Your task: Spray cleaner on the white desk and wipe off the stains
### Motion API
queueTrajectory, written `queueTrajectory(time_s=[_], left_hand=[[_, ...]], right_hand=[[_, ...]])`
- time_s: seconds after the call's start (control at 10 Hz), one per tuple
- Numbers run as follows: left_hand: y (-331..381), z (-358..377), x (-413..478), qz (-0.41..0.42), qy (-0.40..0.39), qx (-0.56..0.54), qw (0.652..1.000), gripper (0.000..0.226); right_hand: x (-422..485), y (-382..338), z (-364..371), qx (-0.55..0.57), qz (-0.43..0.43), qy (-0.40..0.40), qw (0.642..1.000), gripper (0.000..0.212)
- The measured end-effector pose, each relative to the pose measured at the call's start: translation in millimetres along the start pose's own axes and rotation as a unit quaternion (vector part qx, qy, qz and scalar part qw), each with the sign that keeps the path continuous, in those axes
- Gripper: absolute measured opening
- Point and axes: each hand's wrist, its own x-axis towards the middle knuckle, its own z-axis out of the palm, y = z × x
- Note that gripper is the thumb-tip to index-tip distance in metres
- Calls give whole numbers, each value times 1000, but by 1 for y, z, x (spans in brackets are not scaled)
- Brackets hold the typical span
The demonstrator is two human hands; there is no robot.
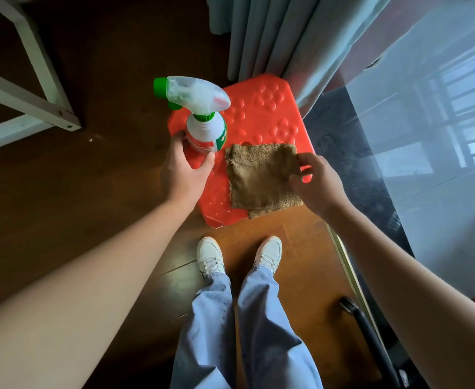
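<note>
A white spray bottle (206,130) with a green nozzle and a clear trigger head stands on a red plastic stool (270,113). My left hand (184,167) is wrapped around the bottle's lower body, thumb on its right side. A square brown cloth (261,178) lies flat on the stool beside the bottle. My right hand (316,183) hovers at the cloth's right edge, with finger and thumb apart and their tips touching the edge. Only the white desk frame (43,108) shows, at the upper left.
Grey-blue curtains (281,35) hang behind the stool. A glass door (427,122) and its floor track run along the right. My feet in white shoes (209,255) stand on the wooden floor just before the stool. A black chair leg (368,332) sits lower right.
</note>
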Motion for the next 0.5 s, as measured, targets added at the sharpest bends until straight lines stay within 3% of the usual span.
queueTrajectory(time_s=[0.1,0.3,0.4,0.5], left_hand=[[0,-2,-6,-19,-7,5,1000,59],[-13,-21,-43,-53,-71,60,994,38],[-19,-37,-66,-87,-98,83,988,34],[-22,-57,-91,-133,-100,69,984,24]], right_hand=[[-20,-4,9,-29,-56,76,995,45],[-43,-12,24,-53,-108,74,990,42],[-46,-13,26,-43,-87,35,995,45],[-36,-12,18,-80,-53,-90,991,50]])
